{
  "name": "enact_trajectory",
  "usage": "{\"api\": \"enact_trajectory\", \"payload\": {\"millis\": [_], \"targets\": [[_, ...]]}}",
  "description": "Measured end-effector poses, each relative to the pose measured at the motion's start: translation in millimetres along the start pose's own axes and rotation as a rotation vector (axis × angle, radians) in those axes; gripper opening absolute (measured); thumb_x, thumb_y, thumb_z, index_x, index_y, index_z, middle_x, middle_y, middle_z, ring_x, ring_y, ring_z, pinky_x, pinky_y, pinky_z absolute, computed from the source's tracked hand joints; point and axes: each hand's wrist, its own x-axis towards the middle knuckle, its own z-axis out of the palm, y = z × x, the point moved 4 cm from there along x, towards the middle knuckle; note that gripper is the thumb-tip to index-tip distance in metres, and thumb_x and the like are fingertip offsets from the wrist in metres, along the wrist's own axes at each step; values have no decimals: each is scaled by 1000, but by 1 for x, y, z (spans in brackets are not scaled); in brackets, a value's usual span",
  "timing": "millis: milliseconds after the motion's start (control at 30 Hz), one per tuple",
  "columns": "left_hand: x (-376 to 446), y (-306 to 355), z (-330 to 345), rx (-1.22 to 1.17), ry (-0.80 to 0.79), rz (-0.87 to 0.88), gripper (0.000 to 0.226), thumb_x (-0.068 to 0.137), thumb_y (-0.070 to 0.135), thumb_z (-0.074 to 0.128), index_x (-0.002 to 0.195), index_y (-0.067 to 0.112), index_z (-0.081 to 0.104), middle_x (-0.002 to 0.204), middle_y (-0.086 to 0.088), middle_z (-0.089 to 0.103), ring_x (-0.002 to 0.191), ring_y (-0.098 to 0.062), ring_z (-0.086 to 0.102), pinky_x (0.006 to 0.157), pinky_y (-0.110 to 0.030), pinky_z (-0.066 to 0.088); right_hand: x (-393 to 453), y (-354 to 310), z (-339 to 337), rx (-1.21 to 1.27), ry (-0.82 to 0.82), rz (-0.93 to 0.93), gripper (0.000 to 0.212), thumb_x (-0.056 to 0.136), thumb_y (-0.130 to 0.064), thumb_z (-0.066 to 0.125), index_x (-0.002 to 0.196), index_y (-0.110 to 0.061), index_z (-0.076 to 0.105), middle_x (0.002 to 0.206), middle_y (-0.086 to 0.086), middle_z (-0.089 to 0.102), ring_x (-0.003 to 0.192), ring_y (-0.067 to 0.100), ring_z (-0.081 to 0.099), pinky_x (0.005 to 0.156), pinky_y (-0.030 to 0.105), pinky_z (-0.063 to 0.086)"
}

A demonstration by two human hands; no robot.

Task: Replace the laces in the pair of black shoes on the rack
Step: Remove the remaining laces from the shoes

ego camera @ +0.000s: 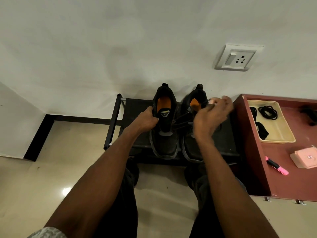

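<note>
On the low black metal-framed rack point(118, 117) sit both shoes, side by side. The left hand point(146, 118) curls round the collar of the left black shoe point(164, 134), matte fabric with an orange insole. The right hand point(211, 115), blurred, pinches a thin black lace point(181, 121) above the right shoe point(193, 148). Further right, a maroon bench point(291, 182) carries a cream plastic tray point(281, 133) of coiled laces point(267, 112).

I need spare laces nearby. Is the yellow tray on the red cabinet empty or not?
Not empty. The yellow tray holds coiled black laces and another dark bundle on its floor.
</note>
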Motion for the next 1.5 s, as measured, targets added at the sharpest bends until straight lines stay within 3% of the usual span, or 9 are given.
{"api": "enact_trajectory", "payload": {"millis": [167,333,467,667,767,900,1033,1233,1500], "targets": [[0,3,0,14,4,2,28,97,15,55,122,18,43,96,-5,61,84,-15,60,62,-26,40,4,21,-1,-258,-145,96,33,91,-1,58,124,-5,56,152,20,33,140,36,34,110,54,35],[-1,2,1,-18,19,-10,32,95,14,56,125,16,44,108,-8,61,96,-22,62,86,-40,54,-48,-11,36,-369,-679,-412,31,89,-7,57,115,-16,71,157,16,32,146,38,21,115,60,21],[-1,2,1,-34,21,-13,31,94,17,56,124,16,46,108,-8,63,96,-21,62,88,-42,53,-94,-6,52,-542,-987,-551,30,91,-18,60,120,-17,68,167,12,8,152,38,-2,118,56,9],[-2,3,-1,12,32,-17,30,93,18,57,121,15,46,106,-10,63,94,-24,63,84,-43,54,-74,-6,48,-429,-823,-472,16,89,-13,61,102,-11,69,158,13,28,147,32,18,116,52,17],[-2,3,-1,24,26,-14,28,94,18,56,119,16,45,105,-10,62,93,-25,64,80,-42,54,-32,-9,26,-186,-352,-256,16,87,-2,54,98,0,66,133,17,52,123,32,51,103,36,37],[-1,2,0,7,17,-10,29,95,17,56,121,17,43,99,-9,62,88,-22,63,63,-30,44,-1,7,-2,45,19,2,12,91,-1,53,98,1,62,128,16,50,110,23,53,93,48,51],[0,3,1,0,5,-11,32,95,16,56,125,16,43,102,-10,63,91,-24,65,72,-35,52,-14,1,9,-180,-166,-80,31,91,-9,59,122,-8,59,150,17,37,136,34,36,105,54,35],[1,2,1,-14,9,-10,34,93,17,57,125,17,45,108,-8,63,94,-21,63,81,-38,54,-78,-3,51,-478,-940,-513,32,92,-19,59,123,-26,66,167,10,6,151,34,-3,119,56,8],[-1,5,3,-17,-37,-15,29,99,14,51,124,18,38,95,-11,65,69,-22,69,52,-28,52,-83,9,62,-473,-1029,-501,24,94,-16,57,114,-10,69,164,11,21,153,33,-1,116,56,28]]}}
